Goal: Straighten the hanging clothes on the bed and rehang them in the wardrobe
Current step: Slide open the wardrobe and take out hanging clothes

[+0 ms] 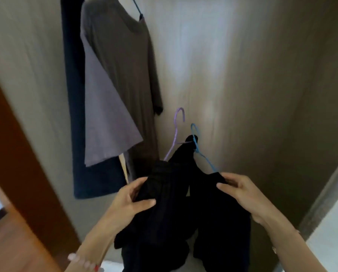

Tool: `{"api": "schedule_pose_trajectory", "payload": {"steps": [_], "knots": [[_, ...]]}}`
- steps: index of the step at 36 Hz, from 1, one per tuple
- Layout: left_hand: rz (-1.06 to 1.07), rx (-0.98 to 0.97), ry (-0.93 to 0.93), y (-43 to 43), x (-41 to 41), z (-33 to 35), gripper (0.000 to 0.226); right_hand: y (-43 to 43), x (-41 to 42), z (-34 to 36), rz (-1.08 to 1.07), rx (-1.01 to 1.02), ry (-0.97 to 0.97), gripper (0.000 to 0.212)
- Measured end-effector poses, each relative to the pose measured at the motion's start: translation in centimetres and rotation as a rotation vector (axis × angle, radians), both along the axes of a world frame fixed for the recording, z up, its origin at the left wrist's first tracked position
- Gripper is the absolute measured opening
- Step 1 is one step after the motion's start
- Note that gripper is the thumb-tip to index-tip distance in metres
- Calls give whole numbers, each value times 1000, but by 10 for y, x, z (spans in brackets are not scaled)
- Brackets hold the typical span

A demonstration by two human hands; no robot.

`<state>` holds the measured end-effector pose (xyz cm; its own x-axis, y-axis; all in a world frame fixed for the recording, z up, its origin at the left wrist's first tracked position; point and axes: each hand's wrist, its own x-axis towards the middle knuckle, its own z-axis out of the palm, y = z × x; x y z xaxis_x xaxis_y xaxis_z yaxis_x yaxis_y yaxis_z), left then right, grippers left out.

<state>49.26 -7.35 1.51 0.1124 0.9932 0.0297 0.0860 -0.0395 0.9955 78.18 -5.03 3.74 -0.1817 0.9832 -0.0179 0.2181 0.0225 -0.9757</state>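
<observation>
Black clothes, two hangers: left hand grips one shoulder, right hand pinches the other. Step: rehanging. Next, likely: lift hangers into wardrobe.

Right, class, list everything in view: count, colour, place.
black clothes: two, black, held low centre
purple hanger: one, purple, in left black piece
blue hanger: one, blue, in right black piece
dress: one, grey-brown, hanging upper centre
top hanger: one, blue, carrying the dress
lilac top: one, lilac, overlapping dress
navy garment: one, navy, hanging far left
wardrobe wall: one, pale grey, behind
door: one, brown, left edge
bead bracelet: one, pink, left wrist
left hand: grips black clothes
right hand: pinches black clothes
</observation>
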Motion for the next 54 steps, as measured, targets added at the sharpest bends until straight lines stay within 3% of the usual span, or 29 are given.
{"api": "schedule_pose_trajectory", "payload": {"steps": [2, 4, 9, 15, 19, 21, 23, 28, 30, 33, 35, 36, 44, 48, 54], "knots": [[82, -57, 15, -24, 6, -21, 60, -6, 4, -14, 101, -36, -27, 24], [167, -69, 13, -48, 11, -40, 33, -8, 8, -26, 205, -54, -88, 25], [390, -107, 58, -118, 16, -69, 32, -9, 1, -47, 481, -57, -204, 29], [757, -175, -35, -214, 6, -84, 23, -13, -49, -51, 872, -77, -308, 35], [988, -157, -100, -271, 1, -79, 25, -17, -99, -51, 1058, -44, -309, 39], [1052, -131, -125, -297, -2, -70, 60, -20, -124, -47, 1131, -49, -282, 38], [1143, -94, -131, -315, -5, -59, 82, -22, -151, -44, 1177, -35, -235, 37], [1305, -50, -138, -338, -29, -41, 71, -28, -219, -32, 1275, -12, -117, 33], [1383, -39, -151, -340, -44, -30, 57, -30, -247, -25, 1317, 11, -78, 33], [1466, 10, -113, -341, -78, -14, 55, -31, -294, -14, 1334, 56, 2, 36], [1531, 23, -84, -340, -109, -4, 25, -30, -328, -8, 1346, 72, 38, 36], [1555, 15, -62, -339, -126, 0, 27, -31, -347, -6, 1356, 85, 50, 35], [1666, -51, 72, -355, -270, 27, 29, -40, -520, -6, 1401, 225, -26, 26], [1749, -76, 87, -372, -336, 31, 30, -55, -614, 2, 1478, 117, -20, 25], [1915, -40, 104, -405, -411, 34, 32, -80, -735, 22, 1562, 169, -4, 30]]}}
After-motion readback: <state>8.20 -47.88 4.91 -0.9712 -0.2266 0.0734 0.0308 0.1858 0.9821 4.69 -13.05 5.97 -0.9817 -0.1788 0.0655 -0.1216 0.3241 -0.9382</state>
